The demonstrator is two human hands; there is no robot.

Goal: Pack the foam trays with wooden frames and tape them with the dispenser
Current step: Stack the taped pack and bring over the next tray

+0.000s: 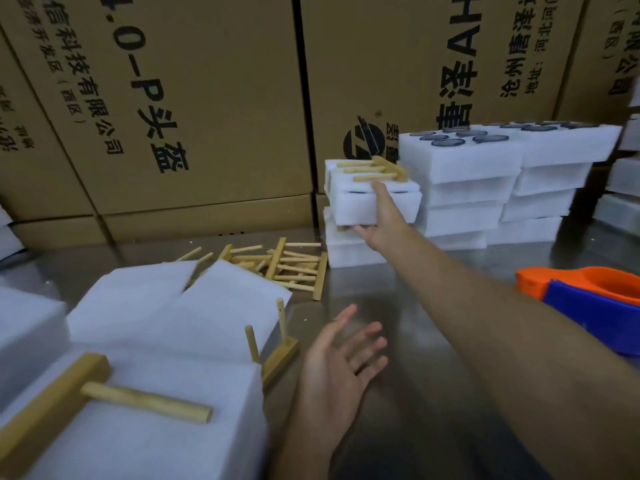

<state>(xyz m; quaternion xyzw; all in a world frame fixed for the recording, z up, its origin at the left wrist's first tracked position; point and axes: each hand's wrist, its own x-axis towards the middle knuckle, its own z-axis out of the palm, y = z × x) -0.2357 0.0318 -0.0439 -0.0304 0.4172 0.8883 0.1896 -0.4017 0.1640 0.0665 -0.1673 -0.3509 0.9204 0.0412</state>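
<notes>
Steel table (398, 299) before cardboard boxes (207, 98) | right hand (381, 216) clamped on foam tray (360, 202) with wooden frame (377, 169) atop, left of foam stack (485, 188) | left hand (341, 362) spread, empty, nearer than stack | tape dispenser (588, 306) right of stack

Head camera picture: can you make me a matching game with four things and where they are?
Things:
1. right hand
2. left hand
3. tape dispenser
4. loose wooden frames

Places:
A. at the right edge of the metal table
B. in a pile near the cardboard boxes
C. gripping a foam tray with a frame on top
D. open, hovering over the table, holding nothing

Pairs: 1-C, 2-D, 3-A, 4-B
</notes>
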